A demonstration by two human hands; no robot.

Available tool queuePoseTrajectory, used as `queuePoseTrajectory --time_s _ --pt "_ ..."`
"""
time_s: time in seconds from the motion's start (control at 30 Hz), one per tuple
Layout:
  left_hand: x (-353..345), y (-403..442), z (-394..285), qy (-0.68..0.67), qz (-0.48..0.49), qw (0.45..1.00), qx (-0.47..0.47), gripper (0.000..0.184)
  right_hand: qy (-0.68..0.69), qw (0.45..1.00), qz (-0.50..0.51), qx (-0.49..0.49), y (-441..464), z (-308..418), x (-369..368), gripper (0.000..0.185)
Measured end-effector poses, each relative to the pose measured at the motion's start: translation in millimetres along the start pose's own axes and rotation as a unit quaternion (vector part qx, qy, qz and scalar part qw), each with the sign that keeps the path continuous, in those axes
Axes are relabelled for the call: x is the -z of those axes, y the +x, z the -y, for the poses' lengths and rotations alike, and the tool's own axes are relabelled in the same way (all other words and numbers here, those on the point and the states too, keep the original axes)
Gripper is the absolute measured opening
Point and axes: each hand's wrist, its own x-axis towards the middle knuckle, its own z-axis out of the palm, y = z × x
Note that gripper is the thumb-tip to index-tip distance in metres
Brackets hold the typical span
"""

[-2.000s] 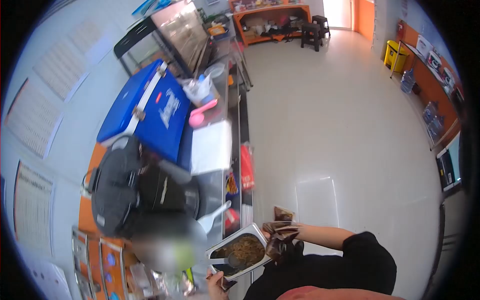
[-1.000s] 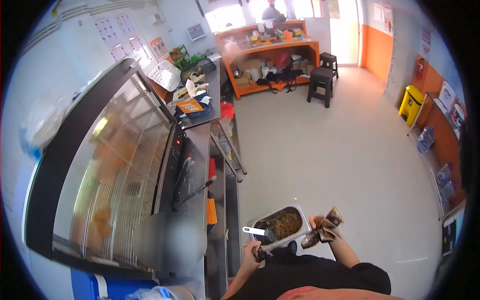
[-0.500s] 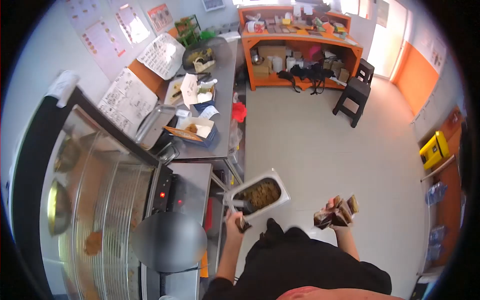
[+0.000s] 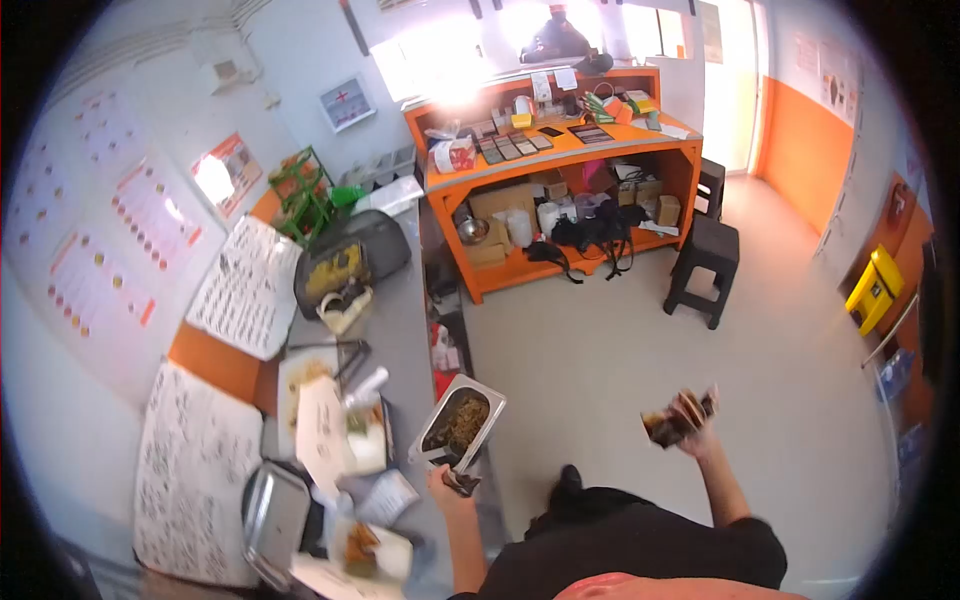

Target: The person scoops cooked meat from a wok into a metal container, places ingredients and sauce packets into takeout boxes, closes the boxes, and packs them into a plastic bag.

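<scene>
My left hand is closed at the near end of a steel food pan filled with brown, minced-looking food. A small dark packet is also in that hand. The pan is tilted and hangs beside the right edge of the steel counter. Out over the floor, my right hand is closed around several small packets with dark brown contents, which look like sauce sachets.
On the counter are open takeaway boxes, a lidded steel container and a black bag-like item. Ahead stands an orange shelf desk with goods on it. Black stools stand at its right, and a yellow bin is by the right wall.
The view has moved forward past the glass display cabinet, toward the counter and orange desk. The pan came along in my left hand, and the packets stay in my right hand.
</scene>
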Motion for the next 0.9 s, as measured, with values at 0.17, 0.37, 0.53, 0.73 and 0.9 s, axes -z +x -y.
queuePoseTrajectory --time_s 0.17,0.37,0.53,0.73,0.9 --pt "-33 122 -16 0.043 -0.073 0.992 -0.091 0.018 -0.093 0.973 0.138 -0.159 207 -35 -102 0.057" --pt "-87 234 -35 -0.044 -0.120 0.980 -0.150 0.017 -0.172 0.950 0.164 -0.203 452 -179 -198 0.042" --pt "-81 339 -45 -0.049 -0.183 0.959 -0.211 0.019 -0.179 0.935 0.194 -0.236 587 -310 -253 0.046" --pt "-128 396 -70 0.005 -0.318 0.911 -0.263 0.015 -0.401 0.858 0.223 -0.229 645 -400 -297 0.056" --pt "-167 484 -98 0.046 -0.317 0.908 -0.270 0.013 -0.394 0.812 0.292 -0.317 671 -421 -327 0.071"
